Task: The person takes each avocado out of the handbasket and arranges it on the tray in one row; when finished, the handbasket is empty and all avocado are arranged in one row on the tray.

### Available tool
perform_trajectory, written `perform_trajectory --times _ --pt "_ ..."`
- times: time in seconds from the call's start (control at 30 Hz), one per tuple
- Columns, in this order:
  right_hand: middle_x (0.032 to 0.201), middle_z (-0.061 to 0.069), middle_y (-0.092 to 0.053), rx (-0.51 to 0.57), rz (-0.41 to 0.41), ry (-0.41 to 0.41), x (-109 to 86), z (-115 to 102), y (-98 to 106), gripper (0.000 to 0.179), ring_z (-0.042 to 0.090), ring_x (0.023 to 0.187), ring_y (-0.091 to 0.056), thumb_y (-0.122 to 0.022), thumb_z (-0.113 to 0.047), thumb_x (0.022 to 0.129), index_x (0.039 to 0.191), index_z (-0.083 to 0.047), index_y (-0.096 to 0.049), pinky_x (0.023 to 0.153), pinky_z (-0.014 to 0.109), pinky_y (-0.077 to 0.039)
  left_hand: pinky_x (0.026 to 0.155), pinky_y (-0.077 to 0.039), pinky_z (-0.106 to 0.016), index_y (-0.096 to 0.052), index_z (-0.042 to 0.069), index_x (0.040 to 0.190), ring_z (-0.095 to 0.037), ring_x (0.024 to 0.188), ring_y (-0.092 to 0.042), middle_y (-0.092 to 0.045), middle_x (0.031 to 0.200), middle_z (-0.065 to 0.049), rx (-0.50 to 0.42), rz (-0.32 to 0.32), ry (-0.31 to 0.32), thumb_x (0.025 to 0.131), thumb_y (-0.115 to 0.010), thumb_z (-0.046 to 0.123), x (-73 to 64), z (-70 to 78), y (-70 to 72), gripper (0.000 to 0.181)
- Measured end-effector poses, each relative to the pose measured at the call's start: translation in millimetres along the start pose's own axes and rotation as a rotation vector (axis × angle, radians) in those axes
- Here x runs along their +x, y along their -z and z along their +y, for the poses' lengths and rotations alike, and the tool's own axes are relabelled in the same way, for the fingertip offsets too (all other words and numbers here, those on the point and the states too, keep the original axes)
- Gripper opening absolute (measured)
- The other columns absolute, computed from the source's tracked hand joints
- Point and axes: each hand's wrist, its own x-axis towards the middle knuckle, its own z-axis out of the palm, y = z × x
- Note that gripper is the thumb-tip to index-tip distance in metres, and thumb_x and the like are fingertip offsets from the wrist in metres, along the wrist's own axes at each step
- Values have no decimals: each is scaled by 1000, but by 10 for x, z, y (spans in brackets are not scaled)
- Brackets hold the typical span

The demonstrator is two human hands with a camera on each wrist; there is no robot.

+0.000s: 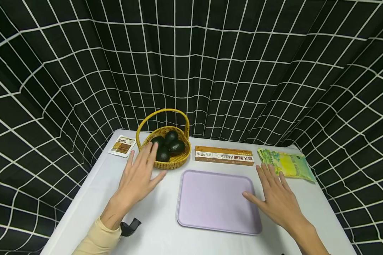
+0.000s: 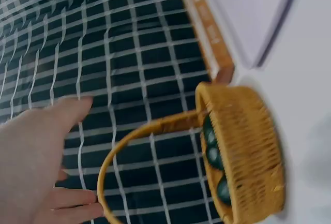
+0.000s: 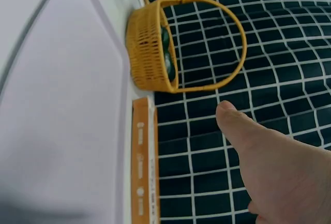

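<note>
In the head view my left hand [image 1: 138,179] hovers in front of the yellow wicker basket [image 1: 175,163], fingers spread and holding nothing. Several dark green avocados [image 1: 177,146] lie inside the basket, whose arched handle stands upright. My right hand [image 1: 277,197], also holding nothing, hangs over the right edge of the lilac tray [image 1: 217,202], its fingers stretched toward the green-yellow packet [image 1: 290,163]. The left wrist view shows my left hand [image 2: 39,157] beside the basket handle [image 2: 150,128]. A thumb of my right hand [image 3: 279,164] points toward the basket [image 3: 147,48] in the right wrist view.
Behind the tray lies a long orange and white pasta box [image 1: 224,156]. A small white and brown packet [image 1: 122,146] is left of the basket. Black cloth with white grid lines [image 1: 210,71] surrounds the white table [image 1: 159,226] at the back and sides.
</note>
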Motion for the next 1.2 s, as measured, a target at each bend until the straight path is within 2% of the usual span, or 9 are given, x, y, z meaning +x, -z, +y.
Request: perform_trajectory --times 0.13,0.23,0.3,0.37,0.5,0.67,0.83,0.97,1.2 --pt "172 21 -22 22 -17 3 81 -65 36 104 40 162 -15 -60 -70 94 167 -9 -18 133 41 14 111 -49 -64 -45 -1 154 -45 134 -55 -57 146 -27 -232 260 171 98 -70 31 82 -158 99 69" --pt "171 21 -26 66 -24 12 161 -102 51 100 39 162 -16 -61 -68 95 166 -7 -25 134 43 10 98 -55 -60 -60 -4 137 -44 120 -64 -66 130 -26 -421 372 345 97 -67 19 127 -288 106 47" --pt "170 21 -29 117 -35 19 216 -123 56 97 40 161 -18 -62 -66 96 165 -7 -28 135 47 5 97 -54 -55 -63 -3 133 -43 117 -65 -69 126 -24 -532 369 457 98 -67 18 142 -375 78 41" --pt "170 19 -32 185 -54 22 267 -146 58 93 40 160 -21 -63 -64 97 165 -9 -29 135 53 -3 99 -51 -53 -61 -2 135 -41 119 -65 -69 128 -23 -606 314 566 98 -68 21 149 -452 21 44" --pt "170 17 -31 310 -116 4 356 -198 53 90 43 158 -26 -63 -61 98 167 -16 -25 127 68 -22 107 -48 -55 -58 1 141 -40 130 -60 -67 136 -21 -654 183 698 97 -70 27 174 -573 -117 52" --pt "166 20 -39 464 -156 5 496 -253 4 81 49 151 -36 -62 -52 102 165 -13 -30 116 77 -33 109 -52 -54 -55 -2 144 -41 129 -62 -66 137 -24 -684 130 707 95 -74 23 239 -684 -282 58" --pt "155 17 -55 607 -148 17 654 -319 -74 67 44 144 -50 -63 -44 104 157 -9 -44 117 65 -43 110 -53 -52 -53 -4 148 -42 130 -62 -64 140 -26 -700 94 686 95 -75 19 306 -721 -395 62" --pt "151 15 -59 696 -157 21 829 -418 -116 60 37 141 -55 -62 -43 105 152 -9 -51 117 54 -47 110 -53 -54 -51 -2 150 -42 131 -62 -63 141 -26 -711 85 660 96 -75 19 344 -755 -477 63" --pt "147 18 -62 764 -204 55 1157 -599 -195 58 37 134 -62 -60 -42 106 148 -3 -55 112 52 -53 112 -51 -56 -49 -2 152 -44 131 -62 -59 146 -27 -738 94 625 98 -72 17 397 -827 -655 61"
